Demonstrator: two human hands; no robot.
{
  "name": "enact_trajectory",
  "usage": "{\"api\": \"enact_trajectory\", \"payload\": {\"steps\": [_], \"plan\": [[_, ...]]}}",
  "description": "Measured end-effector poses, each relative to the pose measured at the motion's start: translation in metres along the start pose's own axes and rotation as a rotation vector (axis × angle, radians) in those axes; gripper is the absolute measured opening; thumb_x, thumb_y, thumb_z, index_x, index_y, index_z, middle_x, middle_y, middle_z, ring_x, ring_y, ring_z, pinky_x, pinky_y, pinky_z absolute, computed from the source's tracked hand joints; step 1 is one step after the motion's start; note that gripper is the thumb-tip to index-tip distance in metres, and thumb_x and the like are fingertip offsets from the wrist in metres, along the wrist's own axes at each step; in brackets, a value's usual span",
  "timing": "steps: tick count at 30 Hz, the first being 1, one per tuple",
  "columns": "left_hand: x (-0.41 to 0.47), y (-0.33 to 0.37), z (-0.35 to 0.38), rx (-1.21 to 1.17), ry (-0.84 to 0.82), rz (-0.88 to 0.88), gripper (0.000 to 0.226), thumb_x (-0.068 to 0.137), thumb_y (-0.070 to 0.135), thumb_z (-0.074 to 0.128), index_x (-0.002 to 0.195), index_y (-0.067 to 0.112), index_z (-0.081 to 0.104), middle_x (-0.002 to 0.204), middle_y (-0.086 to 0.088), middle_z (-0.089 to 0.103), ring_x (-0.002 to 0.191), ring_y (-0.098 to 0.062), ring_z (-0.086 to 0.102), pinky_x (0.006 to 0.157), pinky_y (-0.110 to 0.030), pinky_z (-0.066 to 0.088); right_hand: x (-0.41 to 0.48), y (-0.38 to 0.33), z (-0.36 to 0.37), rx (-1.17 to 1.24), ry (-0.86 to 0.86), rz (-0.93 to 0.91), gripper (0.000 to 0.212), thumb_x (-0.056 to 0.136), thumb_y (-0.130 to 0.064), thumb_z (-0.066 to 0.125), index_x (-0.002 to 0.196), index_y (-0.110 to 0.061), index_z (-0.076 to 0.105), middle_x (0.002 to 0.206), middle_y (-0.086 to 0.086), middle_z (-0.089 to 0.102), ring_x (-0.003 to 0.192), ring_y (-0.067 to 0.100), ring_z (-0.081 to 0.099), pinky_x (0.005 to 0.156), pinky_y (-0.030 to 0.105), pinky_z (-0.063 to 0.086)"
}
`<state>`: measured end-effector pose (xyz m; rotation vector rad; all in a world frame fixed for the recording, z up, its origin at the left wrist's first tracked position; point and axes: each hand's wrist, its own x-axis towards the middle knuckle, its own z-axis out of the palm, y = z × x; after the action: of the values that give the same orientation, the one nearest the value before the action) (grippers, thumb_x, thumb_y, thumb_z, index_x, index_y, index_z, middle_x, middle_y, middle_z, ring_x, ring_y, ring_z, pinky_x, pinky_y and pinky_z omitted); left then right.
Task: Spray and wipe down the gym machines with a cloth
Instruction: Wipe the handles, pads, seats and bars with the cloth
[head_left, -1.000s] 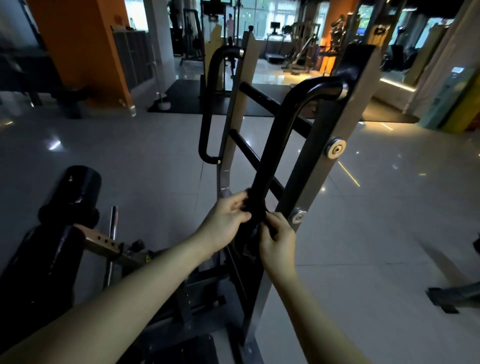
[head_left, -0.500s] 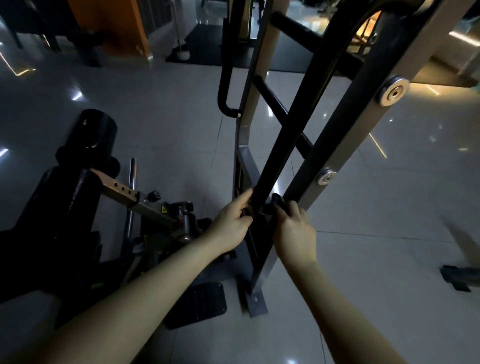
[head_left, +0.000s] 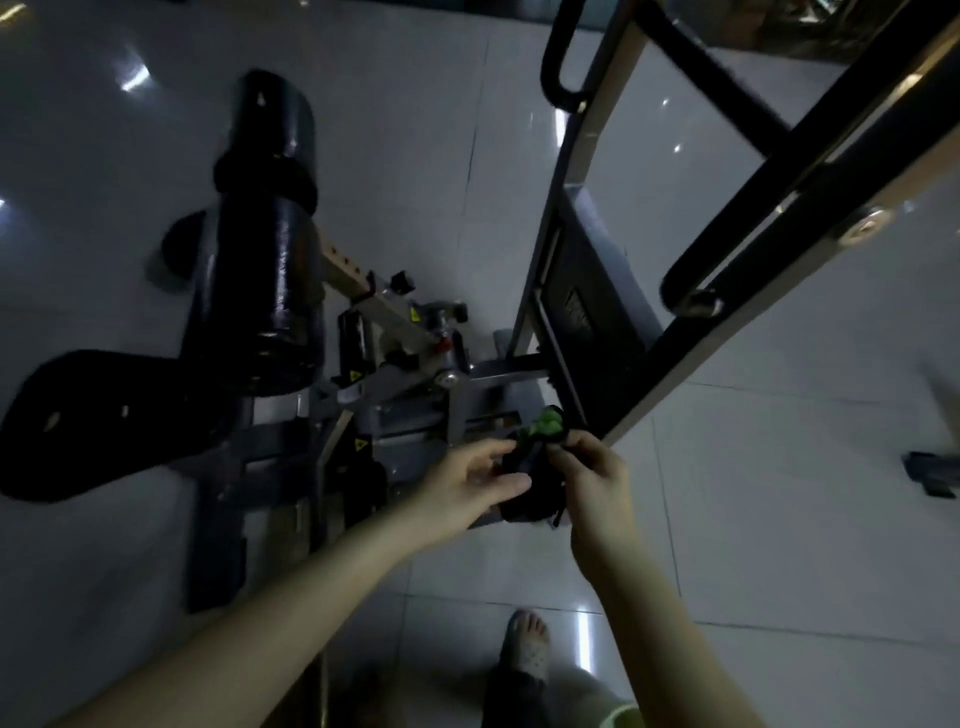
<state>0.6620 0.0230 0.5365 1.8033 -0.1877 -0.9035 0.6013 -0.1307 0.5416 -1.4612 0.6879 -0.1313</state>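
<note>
In the head view both hands meet low at the foot of the gym machine, bunching a dark cloth (head_left: 524, 499) with a green patch between them. The left hand (head_left: 467, 480) pinches its near edge and the right hand (head_left: 595, 480) curls over its top. The black bar (head_left: 727, 249) lies up and to the right, slanting away, nearer the right hand, so the next wipe probably runs upward along it.

Machine frame (head_left: 623, 395) just beyond, floor (head_left: 779, 493) rightward
</note>
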Motion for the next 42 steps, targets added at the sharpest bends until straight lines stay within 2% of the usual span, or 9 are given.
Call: {"api": "enact_trajectory", "payload": {"steps": [3, 6, 9, 14, 17, 22, 27, 31, 42], "plan": [[-0.027, -0.011, -0.029, -0.002, 0.175, 0.064, 0.048, 0.086, 0.033, 0.081, 0.131, 0.03, 0.064, 0.118, 0.013, 0.068, 0.114, -0.006, 0.064, 0.102, -0.03, 0.052, -0.021, -0.016, 0.032, 0.127, -0.153, 0.054, 0.017, 0.099, -0.003, 0.057, 0.089, -0.005, 0.071, 0.088, 0.019, 0.073, 0.083, 0.038, 0.069, 0.072, 0.043, 0.057], [-0.054, -0.001, -0.074, 0.063, 0.294, 0.139, 0.05, 0.084, 0.038, 0.082, 0.13, 0.031, 0.066, 0.114, 0.017, 0.064, 0.112, -0.001, 0.061, 0.094, -0.018, 0.047, -0.037, -0.045, 0.071, 0.132, -0.352, -0.002, 0.024, 0.096, 0.004, 0.056, 0.105, -0.008, 0.075, 0.108, 0.02, 0.075, 0.103, 0.039, 0.071, 0.093, 0.051, 0.057], [-0.076, 0.013, -0.124, 0.092, 0.4, 0.227, 0.034, 0.08, 0.046, 0.08, 0.112, 0.041, 0.07, 0.099, 0.013, 0.071, 0.095, -0.006, 0.07, 0.091, -0.036, 0.058, -0.025, -0.068, 0.112, -0.037, -0.322, -0.192, 0.03, 0.095, 0.007, 0.057, 0.117, -0.006, 0.072, 0.112, 0.015, 0.076, 0.108, 0.032, 0.071, 0.1, 0.053, 0.055], [-0.1, 0.019, -0.186, 0.133, 0.794, 0.357, 0.01, 0.091, 0.023, 0.074, 0.094, 0.032, 0.071, 0.077, 0.01, 0.07, 0.076, -0.01, 0.069, 0.071, -0.031, 0.055, -0.001, -0.112, 0.184, -0.298, -0.209, -0.559, 0.037, 0.098, -0.001, 0.057, 0.134, -0.005, 0.064, 0.119, 0.0, 0.066, 0.109, -0.001, 0.064, 0.104, 0.021, 0.05], [-0.102, 0.016, -0.206, 0.065, 1.012, 0.283, 0.011, 0.09, 0.027, 0.075, 0.098, 0.026, 0.067, 0.092, 0.007, 0.07, 0.089, -0.014, 0.068, 0.071, -0.024, 0.048, 0.0, -0.103, 0.223, -0.518, -0.316, -0.757, 0.047, 0.096, -0.019, 0.05, 0.141, -0.007, 0.058, 0.135, 0.005, 0.056, 0.123, 0.018, 0.058, 0.109, 0.039, 0.047], [-0.078, 0.007, -0.216, -0.191, 0.809, -0.063, 0.088, 0.06, 0.082, 0.076, 0.127, 0.027, 0.06, 0.123, 0.003, 0.066, 0.107, -0.016, 0.064, 0.095, -0.037, 0.051, 0.015, -0.073, 0.233, -0.759, -0.362, -0.985, 0.049, 0.099, -0.02, 0.038, 0.145, -0.011, 0.055, 0.151, 0.006, 0.049, 0.136, 0.029, 0.046, 0.114, 0.044, 0.039], [-0.072, 0.023, -0.215, -0.387, 0.588, -0.232, 0.048, 0.074, 0.068, 0.076, 0.11, 0.041, 0.058, 0.112, 0.015, 0.062, 0.116, -0.02, 0.06, 0.108, -0.049, 0.041, 0.078, -0.103, 0.254, -0.754, -0.482, -1.058, 0.044, 0.097, -0.006, 0.046, 0.138, -0.002, 0.06, 0.14, 0.011, 0.058, 0.13, 0.031, 0.053, 0.109, 0.046, 0.044], [-0.074, 0.031, -0.22, -0.382, 0.614, -0.271, 0.032, 0.077, 0.065, 0.074, 0.096, 0.045, 0.059, 0.115, 0.019, 0.062, 0.117, -0.017, 0.059, 0.106, -0.046, 0.041, 0.13, -0.127, 0.289, -0.775, -0.584, -1.072, 0.042, 0.098, -0.006, 0.045, 0.135, 0.001, 0.061, 0.137, 0.015, 0.059, 0.127, 0.036, 0.055, 0.105, 0.048, 0.048], [-0.081, 0.037, -0.215, -0.409, 0.603, -0.339, 0.05, 0.065, 0.065, 0.079, 0.103, 0.038, 0.061, 0.114, 0.009, 0.066, 0.112, -0.016, 0.063, 0.109, -0.053, 0.044, 0.11, -0.131, 0.28, -0.597, -0.575, -1.01, 0.034, 0.092, 0.005, 0.052, 0.121, 0.004, 0.07, 0.133, 0.016, 0.066, 0.132, 0.029, 0.054, 0.115, 0.011, 0.026]]}}
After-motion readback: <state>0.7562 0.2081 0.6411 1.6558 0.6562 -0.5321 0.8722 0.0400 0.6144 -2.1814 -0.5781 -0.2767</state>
